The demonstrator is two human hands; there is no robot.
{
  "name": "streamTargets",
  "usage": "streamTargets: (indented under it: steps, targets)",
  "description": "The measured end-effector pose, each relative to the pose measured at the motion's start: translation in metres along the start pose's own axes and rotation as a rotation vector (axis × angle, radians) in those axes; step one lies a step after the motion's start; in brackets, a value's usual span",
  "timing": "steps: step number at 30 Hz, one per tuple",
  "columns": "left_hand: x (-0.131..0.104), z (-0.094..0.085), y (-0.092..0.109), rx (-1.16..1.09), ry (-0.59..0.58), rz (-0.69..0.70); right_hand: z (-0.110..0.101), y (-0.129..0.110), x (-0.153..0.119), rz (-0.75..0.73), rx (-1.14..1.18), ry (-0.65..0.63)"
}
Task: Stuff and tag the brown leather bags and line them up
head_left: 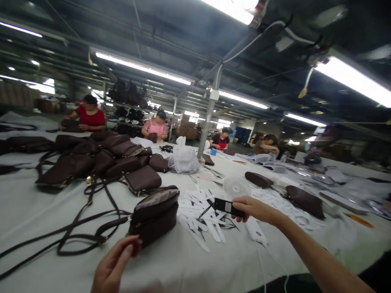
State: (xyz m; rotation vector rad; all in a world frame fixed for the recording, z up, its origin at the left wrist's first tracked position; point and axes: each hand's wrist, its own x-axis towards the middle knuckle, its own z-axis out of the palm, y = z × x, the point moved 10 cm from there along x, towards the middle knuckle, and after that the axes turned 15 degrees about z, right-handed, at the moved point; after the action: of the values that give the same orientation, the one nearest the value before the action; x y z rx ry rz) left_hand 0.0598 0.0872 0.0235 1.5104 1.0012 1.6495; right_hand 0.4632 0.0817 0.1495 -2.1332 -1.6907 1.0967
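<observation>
Between the fingers and thumb of my right hand (247,207) is a black tag (224,205) with a small pale label, held above scattered white strips (210,228) and thin black cords. A dark brown bag (155,217) stands on the white-covered table (171,268), its top open and pale lining showing. My left hand (117,260) is at the bag's lower left corner, its fingers and thumb pressed together; what they hold, if anything, is hidden. The bag's long strap (76,224) trails to the left.
Brown bags (100,158) are heaped at the back left. A clear plastic bag (183,158) lies near a metal post (208,122). A small white fan (236,188) and brown pouches (305,200) are to the right. Several people sit across the tables.
</observation>
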Motion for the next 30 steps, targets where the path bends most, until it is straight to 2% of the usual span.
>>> streamTargets:
  steps: [3, 5, 7, 9, 11, 13, 16, 17, 19, 22, 24, 26, 27, 28, 30]
  targets:
    - [0.003, 0.062, 0.043, -0.166, -0.221, 0.059, 0.039, -0.063, -0.026, -0.178, -0.285, 0.019]
    - [0.001, 0.091, 0.058, -0.24, -0.281, 0.058, 0.063, -0.097, -0.041, -0.284, -0.443, 0.069]
    - [-0.006, 0.11, 0.059, -0.269, -0.35, 0.009, 0.081, -0.116, -0.051, -0.352, -0.524, 0.112]
    - [-0.018, 0.116, 0.047, -0.292, -0.42, -0.078, 0.09, -0.119, -0.053, -0.383, -0.549, 0.152]
    - [-0.029, 0.106, 0.034, -0.301, -0.439, -0.145, 0.092, -0.108, -0.046, -0.382, -0.552, 0.166]
    - [-0.034, 0.086, 0.024, -0.258, -0.416, -0.168, 0.097, -0.09, -0.031, -0.349, -0.564, 0.136]
    - [-0.037, 0.063, 0.024, -0.097, -0.429, -0.138, 0.119, -0.069, -0.009, -0.297, -0.529, 0.041]
    - [-0.037, 0.061, 0.028, -0.031, -0.448, -0.105, 0.134, -0.067, -0.004, -0.292, -0.471, -0.01]
    - [-0.036, 0.063, 0.041, 0.086, -0.502, -0.013, 0.175, -0.075, -0.001, -0.318, -0.249, -0.187]
    - [-0.035, 0.069, 0.055, 0.183, -0.576, 0.086, 0.247, -0.106, -0.01, -0.373, 0.211, -0.564]
    - [-0.031, 0.062, 0.057, 0.202, -0.56, 0.102, 0.279, -0.12, -0.007, -0.312, 0.409, -0.657]
    - [-0.024, 0.047, 0.054, 0.193, -0.501, 0.089, 0.293, -0.126, 0.003, -0.216, 0.454, -0.638]
    - [-0.02, 0.039, 0.05, 0.163, -0.469, 0.07, 0.293, -0.129, 0.008, -0.194, 0.418, -0.597]
    - [-0.017, 0.031, 0.045, 0.111, -0.437, 0.041, 0.287, -0.135, 0.011, -0.208, 0.35, -0.536]
    - [-0.008, 0.017, 0.029, -0.031, -0.343, -0.032, 0.263, -0.154, 0.014, -0.329, 0.164, -0.367]
